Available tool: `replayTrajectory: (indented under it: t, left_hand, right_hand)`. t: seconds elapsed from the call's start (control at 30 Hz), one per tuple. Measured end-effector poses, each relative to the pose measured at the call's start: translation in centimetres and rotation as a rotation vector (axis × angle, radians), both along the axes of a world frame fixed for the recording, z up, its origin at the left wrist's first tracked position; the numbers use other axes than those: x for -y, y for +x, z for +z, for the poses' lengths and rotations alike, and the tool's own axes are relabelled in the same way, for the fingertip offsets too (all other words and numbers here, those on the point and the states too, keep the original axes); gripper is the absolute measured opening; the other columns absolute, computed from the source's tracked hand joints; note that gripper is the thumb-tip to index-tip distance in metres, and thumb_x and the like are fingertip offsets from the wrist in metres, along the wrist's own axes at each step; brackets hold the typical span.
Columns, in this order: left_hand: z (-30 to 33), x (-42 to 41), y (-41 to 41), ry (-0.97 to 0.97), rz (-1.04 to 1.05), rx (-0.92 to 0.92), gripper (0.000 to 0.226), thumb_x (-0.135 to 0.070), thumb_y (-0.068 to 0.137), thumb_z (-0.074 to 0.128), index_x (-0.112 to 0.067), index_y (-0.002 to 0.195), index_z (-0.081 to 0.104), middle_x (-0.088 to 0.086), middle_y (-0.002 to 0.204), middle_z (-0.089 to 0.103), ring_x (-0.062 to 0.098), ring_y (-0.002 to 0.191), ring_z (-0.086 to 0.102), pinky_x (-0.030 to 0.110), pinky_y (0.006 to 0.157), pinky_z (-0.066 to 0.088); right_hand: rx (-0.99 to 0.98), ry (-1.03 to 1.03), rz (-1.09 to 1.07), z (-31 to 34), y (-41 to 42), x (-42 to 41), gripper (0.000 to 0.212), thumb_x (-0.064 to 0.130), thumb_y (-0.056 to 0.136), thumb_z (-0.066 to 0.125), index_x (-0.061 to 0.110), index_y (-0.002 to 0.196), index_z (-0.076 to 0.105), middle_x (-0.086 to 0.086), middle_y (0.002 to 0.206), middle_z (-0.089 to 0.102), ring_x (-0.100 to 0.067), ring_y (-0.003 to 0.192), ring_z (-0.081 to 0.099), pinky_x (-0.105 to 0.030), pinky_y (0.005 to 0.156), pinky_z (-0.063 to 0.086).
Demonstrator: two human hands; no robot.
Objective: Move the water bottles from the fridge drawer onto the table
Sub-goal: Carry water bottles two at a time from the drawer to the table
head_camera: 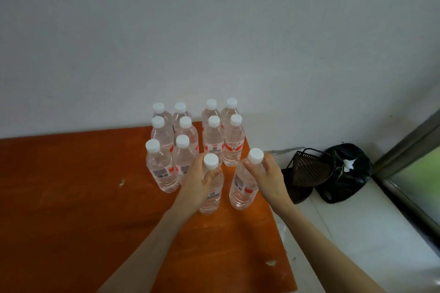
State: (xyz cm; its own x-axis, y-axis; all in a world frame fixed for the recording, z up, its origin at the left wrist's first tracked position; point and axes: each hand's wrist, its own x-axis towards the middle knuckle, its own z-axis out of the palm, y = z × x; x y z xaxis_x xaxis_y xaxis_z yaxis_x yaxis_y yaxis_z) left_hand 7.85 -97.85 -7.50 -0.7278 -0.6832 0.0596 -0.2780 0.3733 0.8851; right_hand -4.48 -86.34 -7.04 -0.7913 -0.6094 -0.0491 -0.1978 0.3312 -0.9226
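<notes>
Ten bottles [212,137] stand beyond the fingers; left hand [198,182] and right hand [269,177] each grip another bottle on the bench [71,197]; fridge drawer unseen.

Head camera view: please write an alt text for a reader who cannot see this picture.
A person's left hand and right hand each grip the neck of an upright water bottle, setting the pair at the front of ten more capped bottles standing in rows on an orange table by a white wall. On the floor to the right lie a black bag and a dark basket.
</notes>
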Motion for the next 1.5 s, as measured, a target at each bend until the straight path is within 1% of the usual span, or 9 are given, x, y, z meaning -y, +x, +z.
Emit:
replayTrajectory:
  t: [0.3,0.4,0.57,0.73,0.9,1.1,1.27,1.4,1.5]
  left_hand:
    - [-2.2,3.7,-4.4,0.043,-0.014,0.01,0.04,-0.028,0.091,0.052,-0.018,0.129,0.042,-0.005,0.126,0.049,0.007,0.119,0.043,0.026,0.1,0.034]
    - [-3.0,4.4,-5.3,0.011,0.0,0.05,0.038,-0.028,0.091,0.052,-0.018,0.126,0.043,-0.002,0.128,0.049,0.01,0.12,0.042,0.026,0.099,0.033]
    - [-3.5,5.1,-6.6,-0.041,0.019,0.112,0.039,-0.028,0.09,0.054,-0.018,0.127,0.044,0.001,0.126,0.051,0.014,0.121,0.044,0.032,0.103,0.035]
    - [-3.2,5.2,-7.1,-0.052,0.084,0.132,0.041,-0.025,0.092,0.053,-0.017,0.13,0.042,0.004,0.132,0.043,0.015,0.125,0.037,0.02,0.097,0.024]
    - [-3.4,5.7,-7.1,-0.021,0.088,0.107,0.043,-0.029,0.089,0.056,-0.016,0.128,0.045,0.005,0.133,0.046,0.019,0.127,0.039,0.033,0.105,0.031]
    - [-3.0,4.6,-6.8,-0.009,0.078,0.157,0.05,-0.042,0.091,0.048,-0.018,0.134,0.04,0.001,0.136,0.049,0.018,0.128,0.044,0.041,0.106,0.038]
    - [-1.3,3.1,-5.5,-0.163,0.043,0.208,0.064,-0.034,0.092,0.049,-0.027,0.146,0.013,0.0,0.151,0.028,0.02,0.138,0.03,0.041,0.109,0.031]
    - [2.5,0.6,-5.1,-0.484,-0.054,0.24,0.069,-0.051,0.091,0.038,-0.038,0.146,-0.001,-0.002,0.158,0.005,0.021,0.145,0.006,0.053,0.114,0.018]
    - [6.0,-1.3,-6.3,-0.743,-0.119,0.347,0.066,-0.056,0.092,0.031,-0.038,0.145,-0.002,-0.004,0.157,-0.013,0.021,0.144,-0.015,0.054,0.116,0.005]
  right_hand:
    - [-0.004,0.072,-0.09,-1.0,-2.6,5.4,0.04,0.029,0.088,0.061,0.015,0.124,0.05,-0.002,0.119,0.06,-0.008,0.1,0.051,-0.024,0.083,0.039]
    - [-0.027,0.089,-0.134,-1.7,-3.5,6.4,0.042,0.032,0.084,0.065,0.015,0.12,0.054,-0.004,0.118,0.06,-0.014,0.104,0.055,-0.025,0.084,0.041]
    - [-0.075,0.123,-0.15,-2.1,-3.5,7.4,0.047,0.035,0.083,0.065,0.017,0.124,0.053,-0.004,0.124,0.05,-0.008,0.098,0.044,-0.008,0.07,0.03]
    - [-0.113,0.143,-0.111,-1.9,-3.6,7.2,0.051,0.037,0.084,0.064,0.017,0.129,0.049,-0.004,0.128,0.047,-0.005,0.098,0.042,-0.007,0.068,0.03]
    - [-0.143,0.179,-0.01,-2.0,-4.0,6.8,0.05,0.033,0.088,0.06,0.018,0.133,0.044,-0.004,0.136,0.045,-0.015,0.12,0.047,-0.018,0.089,0.034]
    - [-0.166,0.188,0.119,-2.3,-4.2,5.7,0.05,0.039,0.09,0.056,0.023,0.135,0.042,0.002,0.138,0.048,-0.014,0.125,0.047,-0.024,0.1,0.037]
    - [-0.264,0.225,0.234,-0.2,-4.5,2.2,0.061,0.043,0.09,0.052,0.022,0.143,0.03,-0.001,0.148,0.037,-0.018,0.135,0.035,-0.036,0.109,0.032]
    - [-0.639,0.535,0.262,2.4,-6.1,-1.8,0.079,0.062,0.087,0.041,0.031,0.148,0.002,-0.001,0.158,0.0,-0.023,0.146,0.0,-0.052,0.117,0.007]
    - [-0.903,0.618,0.19,5.0,-7.6,-5.0,0.087,0.069,0.081,0.04,0.036,0.146,-0.008,-0.002,0.158,-0.01,-0.027,0.145,-0.01,-0.058,0.113,-0.001]
